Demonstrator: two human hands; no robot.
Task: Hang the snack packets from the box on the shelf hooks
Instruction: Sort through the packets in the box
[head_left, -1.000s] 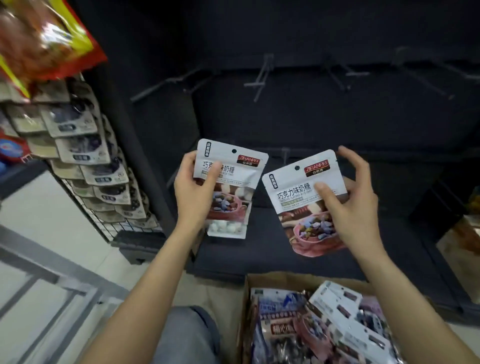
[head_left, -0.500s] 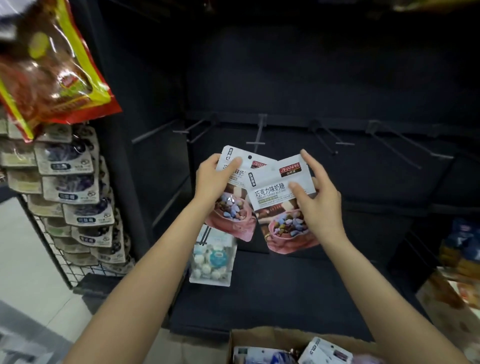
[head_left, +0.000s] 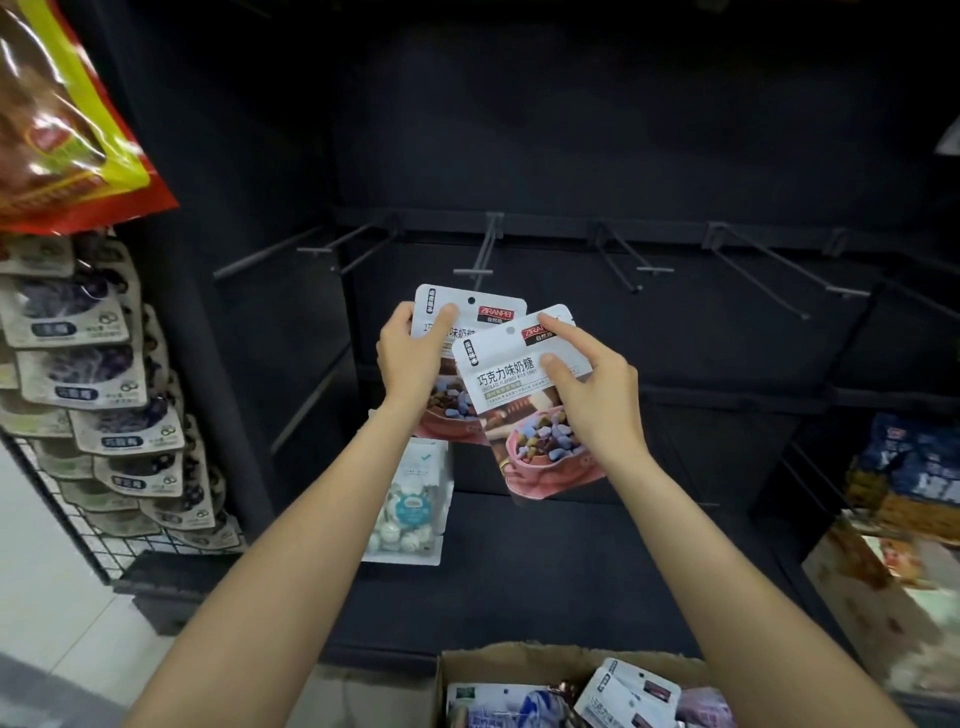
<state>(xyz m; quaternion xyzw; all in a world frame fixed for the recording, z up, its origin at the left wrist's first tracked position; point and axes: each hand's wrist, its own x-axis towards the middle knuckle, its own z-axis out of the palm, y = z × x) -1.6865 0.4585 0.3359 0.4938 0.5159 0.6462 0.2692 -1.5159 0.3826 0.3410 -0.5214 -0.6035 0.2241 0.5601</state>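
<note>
- Nearest, at the bottom edge, the box (head_left: 519, 670) stands open with more packets lying loose in it, so by my reckoning the task is early and much stock is left.
- Above it, both arms reach forward. The right hand (head_left: 592, 400) grasps the front packet (head_left: 524, 395), thumb on its face and forefinger stretched along the white top strip.
- The left hand (head_left: 410, 358) grasps the rear packet (head_left: 467, 322), thumb across its upper face, fingers hidden behind.
- The two packets overlap, the front one tilted and covering the rear one's lower right.
- Each is a flat pouch: white header with a red and black logo and a small punched hole near the top, and a pink bowl of coloured candies pictured below.
- A clear pouch of white sweets (head_left: 410, 504) hangs lower, just past the left forearm.
- Farther back, the hook (head_left: 485, 249) juts out bare, just above the rear packet's hole; other bare hooks stand along the same rail.
- The step in hand looks like bringing the packets up to hang. The next move calls for lining a hole with the hook's tip and sliding the packet on, one at a time.
</note>
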